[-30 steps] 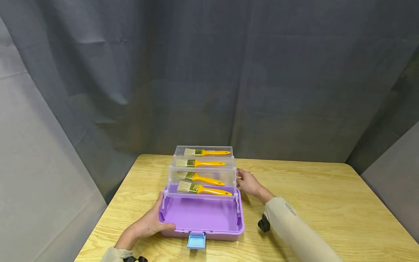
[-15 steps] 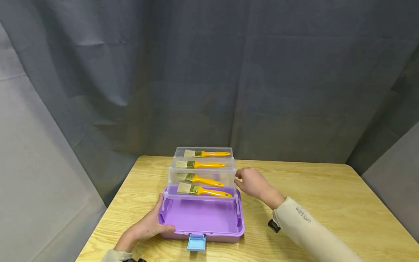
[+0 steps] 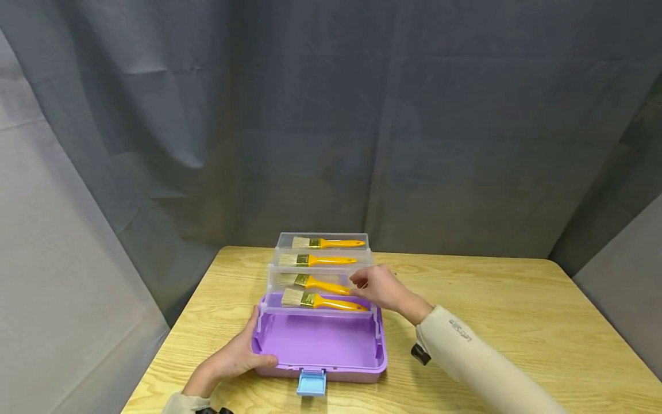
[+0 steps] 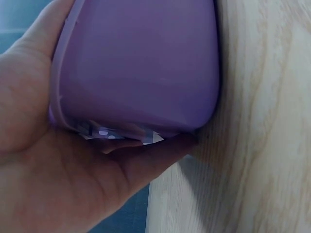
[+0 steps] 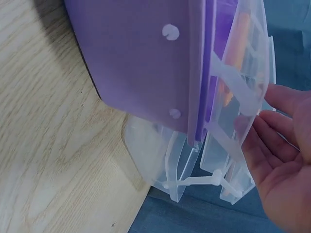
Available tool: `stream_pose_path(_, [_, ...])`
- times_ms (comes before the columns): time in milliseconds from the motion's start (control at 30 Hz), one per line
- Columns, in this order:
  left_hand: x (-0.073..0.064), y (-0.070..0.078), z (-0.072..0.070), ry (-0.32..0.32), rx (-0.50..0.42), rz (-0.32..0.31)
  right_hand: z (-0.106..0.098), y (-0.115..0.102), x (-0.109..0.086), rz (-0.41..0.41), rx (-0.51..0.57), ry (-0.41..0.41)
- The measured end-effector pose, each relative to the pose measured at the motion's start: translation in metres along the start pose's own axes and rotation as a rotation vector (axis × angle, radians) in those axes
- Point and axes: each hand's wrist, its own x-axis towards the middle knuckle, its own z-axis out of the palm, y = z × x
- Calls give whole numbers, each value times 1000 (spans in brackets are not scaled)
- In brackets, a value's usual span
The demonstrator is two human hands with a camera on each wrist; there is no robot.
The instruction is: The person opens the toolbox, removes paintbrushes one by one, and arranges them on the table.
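Observation:
A purple toolbox point(image 3: 318, 339) stands unfolded, its clear tiered trays point(image 3: 362, 280) fanned backward. My left hand point(image 3: 235, 352) grips its front left corner, thumb along the front rim; the left wrist view shows the palm against the purple end wall point(image 4: 141, 63). Several paintbrushes with yellow handles and pale bristles lie in the trays, among them a front brush point(image 3: 323, 300) and a second brush point(image 3: 315, 283). My right hand point(image 3: 385, 287) reaches over the trays' right end, thumb and index finger parted around the tip of the second brush's handle. In the right wrist view its fingers point(image 5: 279, 131) overlap a tray's edge.
A light blue latch point(image 3: 311, 382) hangs down at the box's front. White hinge arms point(image 5: 235, 85) link the trays to the box's end. Wooden tabletop point(image 3: 491, 310) spreads to the right, and a dark grey curtain point(image 3: 310, 115) closes off the back.
My right hand has lifted from low beside the trays' right end, drawn a little right, then moved left over the trays to the second brush's handle. My left hand has kept its place.

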Motion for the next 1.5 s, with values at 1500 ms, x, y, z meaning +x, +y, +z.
stream_pose_path(1500, [0, -2, 1, 11, 11, 25, 12, -13, -1, 243, 386, 213])
